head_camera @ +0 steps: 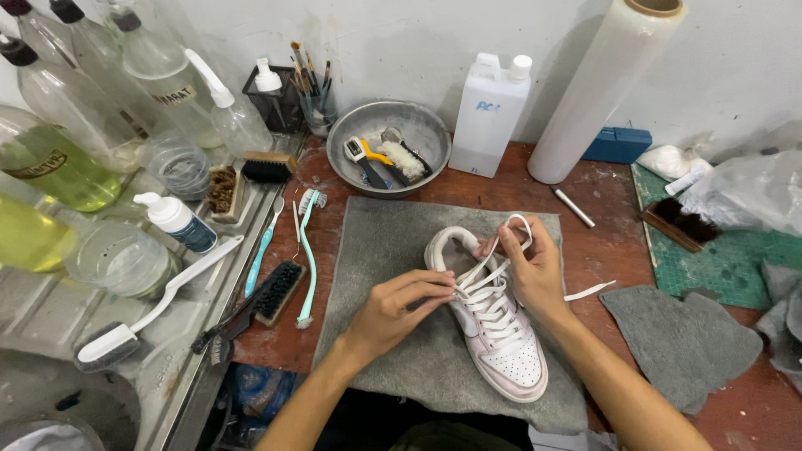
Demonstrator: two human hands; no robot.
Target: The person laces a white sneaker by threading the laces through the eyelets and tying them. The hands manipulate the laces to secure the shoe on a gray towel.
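Both hands' fingers (430,288) pinching white laces (489,280) on pale pink-white sneaker (501,351), grey mat (376,250) beneath.

Bench (601,209): reddish-brown top, scuffed and stained with pale marks, running from the centre toward 3 o'clock. Wall (401,42): plain off-white plaster along 12 o'clock, unmarked, meeting the bench at its back edge. Metal drainboard (50,301): grey ribbed steel at 9 o'clock, butted against the bench's left edge. Sink basin (58,409): round metal hollow at 8 o'clock, partly cut off by the frame. Green cutting mat (718,259): gridded, at 3 o'clock, lying flat on the bench. Light: even, soft and white, with faint shadows only; its source cannot be seen. No floor surface can be clearly told.
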